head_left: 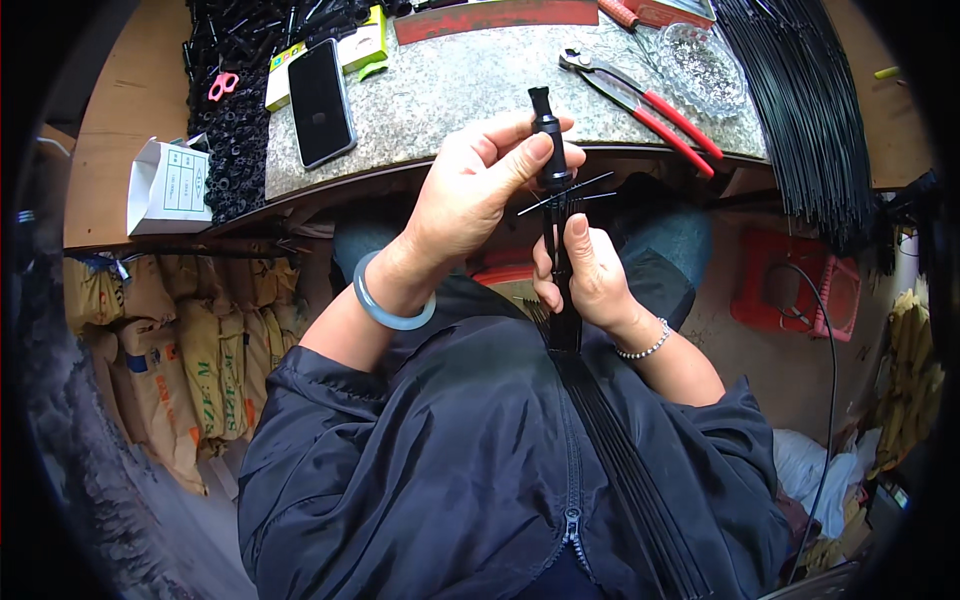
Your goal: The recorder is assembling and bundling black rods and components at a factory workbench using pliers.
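My left hand [465, 190] is closed on a black tubular fitting [550, 155], thumb and fingers around its upper part. The fitting stands upright with its flared end up. Directly below it, my right hand [598, 278] grips a bundle of thin black rods [625, 450], thumb along the top. The rods run down over my dark jacket toward the lower right. A few thin ends stick out crosswise between the two hands. How the rods meet the fitting is partly hidden by my fingers.
On the stone-topped bench lie red-handled cutters [650, 115], a phone [322, 105], and a glass dish [700, 68]. More black rods [795, 110] hang over the right edge. Black parts [235, 140] are heaped at left, beside a white box [170, 185] and pink scissors [222, 86].
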Demonstrator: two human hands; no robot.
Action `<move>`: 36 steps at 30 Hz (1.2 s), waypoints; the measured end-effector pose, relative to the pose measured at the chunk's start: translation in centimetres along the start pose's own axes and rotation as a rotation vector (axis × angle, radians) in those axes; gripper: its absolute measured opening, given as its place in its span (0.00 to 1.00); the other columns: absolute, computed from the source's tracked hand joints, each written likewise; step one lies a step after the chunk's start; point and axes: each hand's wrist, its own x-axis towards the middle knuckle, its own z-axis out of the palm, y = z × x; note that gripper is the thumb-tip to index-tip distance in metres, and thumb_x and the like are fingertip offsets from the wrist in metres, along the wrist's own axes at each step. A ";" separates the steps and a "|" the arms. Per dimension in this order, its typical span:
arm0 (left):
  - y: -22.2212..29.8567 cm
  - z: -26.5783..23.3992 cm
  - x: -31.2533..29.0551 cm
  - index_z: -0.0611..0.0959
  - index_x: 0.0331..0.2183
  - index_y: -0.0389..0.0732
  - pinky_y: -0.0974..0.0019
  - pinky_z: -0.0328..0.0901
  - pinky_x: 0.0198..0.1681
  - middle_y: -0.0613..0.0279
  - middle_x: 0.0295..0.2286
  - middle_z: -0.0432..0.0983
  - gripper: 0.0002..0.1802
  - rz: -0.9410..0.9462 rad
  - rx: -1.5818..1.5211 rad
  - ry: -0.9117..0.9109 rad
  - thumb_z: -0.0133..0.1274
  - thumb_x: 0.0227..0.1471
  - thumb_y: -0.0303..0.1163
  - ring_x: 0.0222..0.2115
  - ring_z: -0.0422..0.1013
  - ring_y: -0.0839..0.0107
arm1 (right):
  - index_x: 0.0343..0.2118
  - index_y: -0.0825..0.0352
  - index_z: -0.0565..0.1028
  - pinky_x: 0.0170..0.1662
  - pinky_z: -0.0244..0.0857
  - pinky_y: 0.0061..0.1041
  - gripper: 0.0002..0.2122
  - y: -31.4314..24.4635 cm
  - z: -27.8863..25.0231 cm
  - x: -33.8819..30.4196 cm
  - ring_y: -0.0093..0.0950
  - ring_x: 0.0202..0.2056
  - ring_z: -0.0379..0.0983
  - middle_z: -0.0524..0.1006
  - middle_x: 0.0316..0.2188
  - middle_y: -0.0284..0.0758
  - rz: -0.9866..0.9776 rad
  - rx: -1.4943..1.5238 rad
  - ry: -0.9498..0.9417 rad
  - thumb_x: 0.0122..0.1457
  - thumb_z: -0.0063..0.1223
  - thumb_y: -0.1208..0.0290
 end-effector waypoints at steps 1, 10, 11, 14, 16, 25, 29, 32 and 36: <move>-0.1 0.0 0.0 0.73 0.49 0.33 0.74 0.69 0.40 0.62 0.33 0.77 0.23 0.013 0.051 0.002 0.52 0.56 0.37 0.34 0.74 0.78 | 0.22 0.68 0.68 0.18 0.56 0.17 0.31 0.0 0.0 0.0 0.20 0.12 0.62 0.66 0.10 0.33 0.002 0.002 0.001 0.62 0.27 0.40; 0.0 -0.1 0.2 0.75 0.45 0.33 0.77 0.67 0.39 0.66 0.31 0.75 0.21 -0.022 0.124 -0.024 0.54 0.55 0.38 0.33 0.72 0.81 | 0.23 0.68 0.68 0.17 0.56 0.16 0.31 0.2 -0.2 -0.2 0.20 0.12 0.62 0.66 0.10 0.33 0.004 0.006 0.000 0.62 0.26 0.41; 0.1 -0.1 0.1 0.75 0.45 0.33 0.77 0.67 0.39 0.66 0.31 0.75 0.21 -0.022 0.124 -0.023 0.54 0.55 0.38 0.33 0.72 0.81 | 0.23 0.68 0.68 0.18 0.56 0.16 0.31 0.2 -0.3 -0.2 0.19 0.12 0.62 0.66 0.10 0.33 0.001 0.006 -0.002 0.62 0.26 0.41; 0.0 -0.4 0.0 0.79 0.38 0.36 0.79 0.62 0.33 0.72 0.28 0.74 0.15 -0.108 -0.028 -0.091 0.55 0.55 0.38 0.29 0.67 0.85 | 0.23 0.68 0.68 0.18 0.56 0.17 0.31 0.1 -0.2 -0.1 0.19 0.12 0.62 0.66 0.10 0.33 -0.003 -0.002 -0.008 0.62 0.26 0.41; -0.4 -0.9 0.0 0.80 0.38 0.36 0.79 0.62 0.34 0.71 0.29 0.74 0.16 -0.037 0.050 -0.087 0.55 0.55 0.40 0.29 0.66 0.85 | 0.23 0.68 0.68 0.18 0.56 0.17 0.31 0.1 -0.2 -0.1 0.20 0.12 0.62 0.67 0.10 0.33 -0.005 -0.011 -0.013 0.62 0.25 0.40; -0.1 -1.6 -0.3 0.77 0.42 0.36 0.76 0.66 0.40 0.64 0.34 0.75 0.18 -0.169 -0.011 -0.248 0.52 0.56 0.39 0.34 0.71 0.79 | 0.23 0.68 0.68 0.17 0.56 0.17 0.31 0.2 -0.1 -0.3 0.20 0.12 0.61 0.67 0.10 0.32 0.007 -0.004 0.006 0.62 0.26 0.40; -0.5 -1.7 -0.3 0.77 0.42 0.36 0.75 0.66 0.39 0.62 0.35 0.76 0.17 -0.161 -0.038 -0.237 0.52 0.56 0.39 0.33 0.71 0.78 | 0.23 0.68 0.68 0.17 0.56 0.17 0.31 0.2 0.0 -0.2 0.20 0.11 0.62 0.66 0.10 0.33 -0.009 0.002 -0.004 0.62 0.26 0.41; -0.5 -1.7 0.0 0.77 0.41 0.36 0.75 0.66 0.38 0.62 0.34 0.76 0.16 -0.137 0.053 -0.191 0.52 0.56 0.38 0.34 0.72 0.77 | 0.22 0.68 0.68 0.17 0.56 0.17 0.31 0.3 -0.2 -0.2 0.20 0.11 0.62 0.66 0.10 0.33 -0.016 0.007 -0.005 0.62 0.26 0.41; -0.6 -1.8 0.1 0.77 0.41 0.36 0.74 0.67 0.39 0.61 0.34 0.77 0.16 -0.124 0.041 -0.189 0.54 0.55 0.37 0.36 0.73 0.76 | 0.22 0.69 0.68 0.17 0.56 0.18 0.31 0.1 -0.4 -0.1 0.20 0.11 0.62 0.66 0.10 0.33 -0.020 -0.002 -0.024 0.62 0.27 0.41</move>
